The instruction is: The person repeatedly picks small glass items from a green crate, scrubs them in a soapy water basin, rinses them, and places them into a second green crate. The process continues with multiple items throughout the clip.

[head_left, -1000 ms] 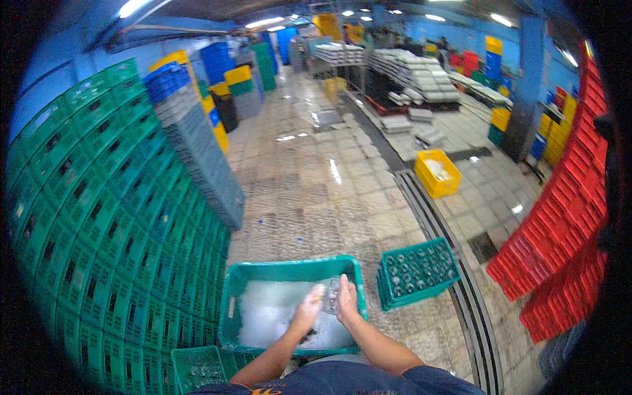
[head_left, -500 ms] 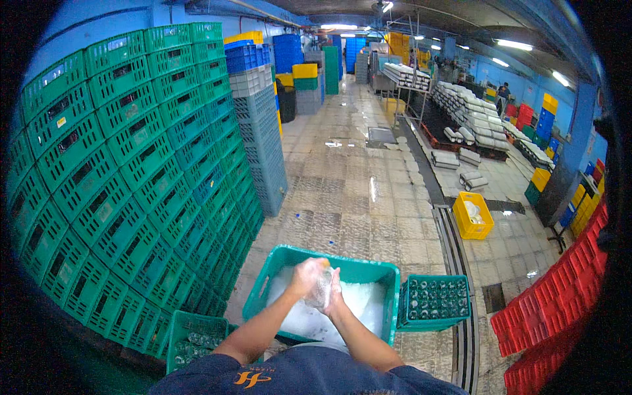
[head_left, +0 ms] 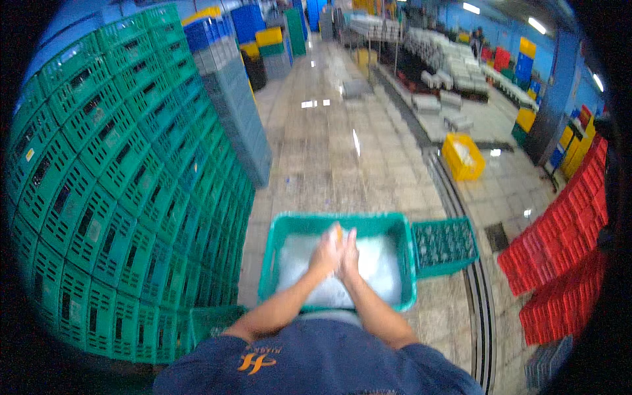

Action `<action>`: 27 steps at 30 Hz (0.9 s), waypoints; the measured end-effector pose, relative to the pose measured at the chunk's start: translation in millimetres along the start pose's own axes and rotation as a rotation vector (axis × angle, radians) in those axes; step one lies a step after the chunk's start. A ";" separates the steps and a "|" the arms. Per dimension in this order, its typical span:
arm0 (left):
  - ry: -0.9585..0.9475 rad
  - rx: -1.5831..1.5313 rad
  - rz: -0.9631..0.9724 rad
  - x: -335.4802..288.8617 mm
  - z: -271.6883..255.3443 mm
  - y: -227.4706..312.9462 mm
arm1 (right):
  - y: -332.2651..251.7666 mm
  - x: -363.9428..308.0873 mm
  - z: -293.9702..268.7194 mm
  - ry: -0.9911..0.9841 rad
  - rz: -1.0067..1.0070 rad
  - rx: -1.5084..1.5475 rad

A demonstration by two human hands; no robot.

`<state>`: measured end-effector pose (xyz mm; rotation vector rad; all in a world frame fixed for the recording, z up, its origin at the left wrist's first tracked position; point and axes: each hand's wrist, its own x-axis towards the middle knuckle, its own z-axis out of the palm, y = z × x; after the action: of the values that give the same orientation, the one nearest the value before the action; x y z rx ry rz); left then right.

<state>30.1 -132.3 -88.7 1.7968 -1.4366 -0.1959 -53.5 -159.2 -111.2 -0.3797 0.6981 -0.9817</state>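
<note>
My left hand [head_left: 324,255] and my right hand [head_left: 349,255] are close together over a green tub [head_left: 409,263] of white suds [head_left: 378,263]. Both are closed around a clear glass, now blurred and mostly hidden between the palms. A small orange thing [head_left: 340,233], perhaps a sponge, peeks out by the left fingertips. To the right of the tub stands a green crate [head_left: 442,266] with rows of glasses [head_left: 445,242] in it.
Tall stacks of green crates [head_left: 125,178] line the left side, with a grey crate stack [head_left: 238,112] beyond. At lower left, another green crate [head_left: 207,322] is partly hidden by my arm. Red crates [head_left: 563,237] stand on the right. A yellow crate [head_left: 463,160] sits farther off.
The view has tilted down and turned, so the tub sits higher and more central. My hands have moved closer together around the glass, which shows less than before.
</note>
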 end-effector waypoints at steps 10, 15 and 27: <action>-0.137 -0.404 0.217 40.2 -21.0 27.0 | -52.7 -23.7 1.2 -0.176 0.289 0.186; -0.017 0.145 0.157 48.1 -1.2 25.5 | -42.2 -20.4 -3.8 0.025 0.044 -0.505; -0.074 -1.349 -0.974 -37.8 74.7 84.6 | -120.1 -26.5 -34.4 -0.041 -0.823 -0.964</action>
<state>-88.6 -137.9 -95.0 1.0925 -0.0956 -1.3461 -161.9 -198.1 -56.1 -1.6212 0.9758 -1.3395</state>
